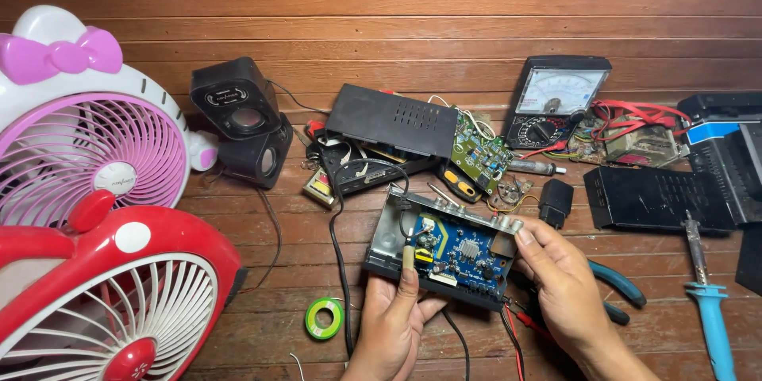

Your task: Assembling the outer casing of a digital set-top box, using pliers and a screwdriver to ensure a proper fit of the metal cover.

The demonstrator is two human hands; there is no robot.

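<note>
Head view: left hand [393,325] holds open box [440,250] with blue board [464,252], thumb on top. Right hand [559,278] pinches box corner at 3 o'clock. Green tape roll [324,318] at 8 o'clock.

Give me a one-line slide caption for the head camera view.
Both hands hold an opened black box with a blue circuit board above a wooden floor strewn with repair gear.

Your left hand [394,325] grips the near edge of an open black case [444,250] at lower centre, thumb lying on its blue circuit board [464,250]. Your right hand [563,286] pinches the case's right corner. A green tape roll [324,318] lies lower left of it, a blue-handled soldering iron [709,298] at far right.
</note>
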